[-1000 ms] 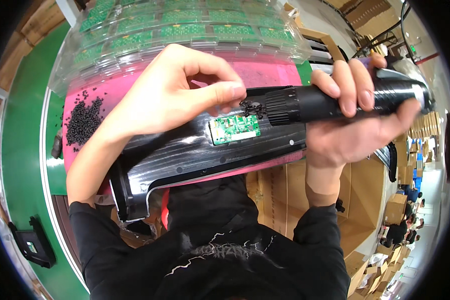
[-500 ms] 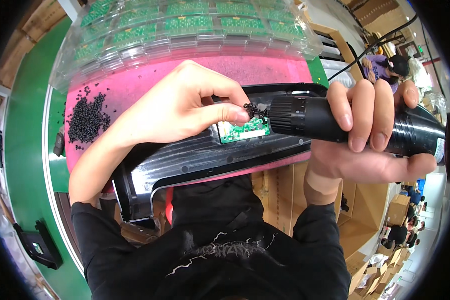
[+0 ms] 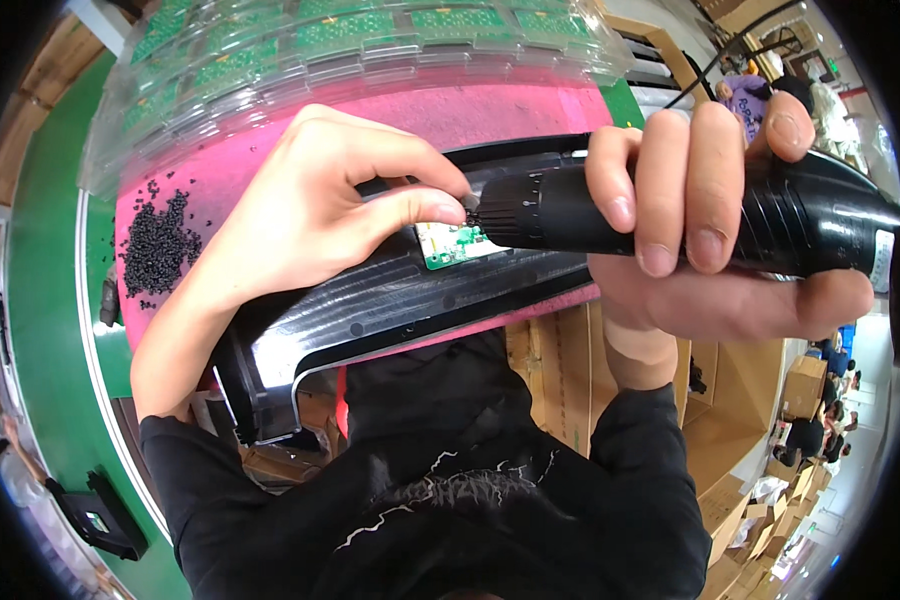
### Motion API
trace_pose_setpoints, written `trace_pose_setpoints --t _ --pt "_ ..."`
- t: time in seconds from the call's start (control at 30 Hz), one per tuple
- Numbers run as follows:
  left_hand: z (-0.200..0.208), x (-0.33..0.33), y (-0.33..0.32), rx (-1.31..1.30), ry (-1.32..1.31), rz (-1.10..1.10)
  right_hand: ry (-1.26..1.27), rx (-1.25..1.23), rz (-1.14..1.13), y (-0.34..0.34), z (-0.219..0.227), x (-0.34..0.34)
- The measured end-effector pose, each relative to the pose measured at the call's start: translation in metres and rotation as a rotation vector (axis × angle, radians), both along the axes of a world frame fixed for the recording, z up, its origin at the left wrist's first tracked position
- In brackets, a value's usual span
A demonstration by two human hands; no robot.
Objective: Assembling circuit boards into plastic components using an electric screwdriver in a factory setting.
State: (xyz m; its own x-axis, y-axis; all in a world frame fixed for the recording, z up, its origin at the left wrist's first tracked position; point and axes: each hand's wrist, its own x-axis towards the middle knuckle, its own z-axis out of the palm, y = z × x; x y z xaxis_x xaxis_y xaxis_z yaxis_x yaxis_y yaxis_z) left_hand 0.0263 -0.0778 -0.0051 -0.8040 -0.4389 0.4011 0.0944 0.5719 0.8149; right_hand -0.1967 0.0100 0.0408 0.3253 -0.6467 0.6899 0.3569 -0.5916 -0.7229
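Note:
My right hand [image 3: 710, 230] grips a black electric screwdriver [image 3: 670, 215], its tip pointing left over a small green circuit board [image 3: 457, 245]. That board sits in a long black plastic housing [image 3: 370, 310] lying across a pink mat [image 3: 270, 170]. My left hand [image 3: 310, 210] rests on the housing. Its thumb and forefinger are pinched at the screwdriver's tip, apparently on a small black screw that I cannot make out clearly.
A heap of small black screws [image 3: 155, 245] lies on the mat's left part. Clear plastic trays [image 3: 350, 50] holding green circuit boards stand at the back. Cardboard boxes [image 3: 730, 400] sit on the floor to the right, below the green table edge [image 3: 50, 300].
The screwdriver has swung closer to the camera and its tip now sits over the circuit board. My left fingers have closed around the tip.

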Motion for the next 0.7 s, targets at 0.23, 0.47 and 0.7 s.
trace_pose_setpoints --t 0.23,0.47,0.7 --pt "-0.003 0.001 -0.004 -0.299 -0.088 0.269 -0.139 0.046 -0.218 -0.008 -0.026 -0.003" --pt "-0.019 -0.004 -0.008 -0.272 -0.37 -0.052 -0.136 0.249 -0.382 -0.019 -0.059 -0.017" --pt "-0.033 -0.006 -0.015 -0.264 -0.402 -0.215 -0.095 0.335 -0.526 -0.023 -0.068 -0.015"
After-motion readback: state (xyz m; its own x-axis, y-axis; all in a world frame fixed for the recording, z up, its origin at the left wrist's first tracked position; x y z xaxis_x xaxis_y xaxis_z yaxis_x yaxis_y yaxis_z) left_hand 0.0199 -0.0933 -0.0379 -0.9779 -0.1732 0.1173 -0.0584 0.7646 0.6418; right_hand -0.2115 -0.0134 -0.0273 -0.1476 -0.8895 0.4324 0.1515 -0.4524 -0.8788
